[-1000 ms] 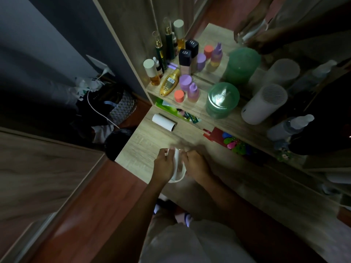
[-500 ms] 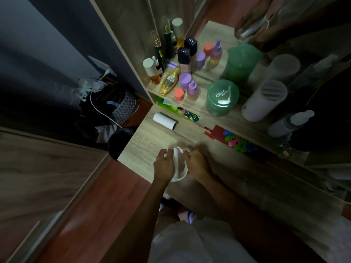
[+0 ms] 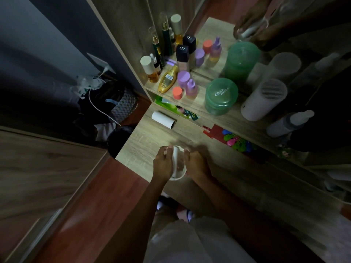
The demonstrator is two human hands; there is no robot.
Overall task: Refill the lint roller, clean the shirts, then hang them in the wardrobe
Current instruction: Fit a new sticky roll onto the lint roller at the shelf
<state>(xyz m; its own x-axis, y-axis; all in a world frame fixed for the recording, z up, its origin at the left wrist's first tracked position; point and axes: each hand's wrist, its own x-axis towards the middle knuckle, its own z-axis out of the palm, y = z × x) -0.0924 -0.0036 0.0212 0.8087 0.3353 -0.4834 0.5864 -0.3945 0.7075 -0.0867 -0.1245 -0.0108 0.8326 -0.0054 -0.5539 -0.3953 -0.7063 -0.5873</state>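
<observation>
A white lint roller [image 3: 176,164] sits upright between both of my hands above the near part of the wooden dresser top [image 3: 152,141]. My left hand [image 3: 163,164] is wrapped around its left side. My right hand [image 3: 195,164] grips its right side. Most of the roller is hidden by my fingers; a curved white part shows at the bottom. A bare white roll [image 3: 163,120] lies on its side further back on the dresser top, apart from my hands. No shirts are in view.
A shelf above holds several bottles [image 3: 167,78], a green jar [image 3: 221,95] and a white cylinder device [image 3: 263,100] in front of a mirror. Colourful items [image 3: 235,141] lie under the shelf. A dark bag pile with a white cable [image 3: 108,105] sits on the floor, left.
Both hands stay on the lint roller at the same spot; only the fingers shift slightly. The bare roll has not moved.
</observation>
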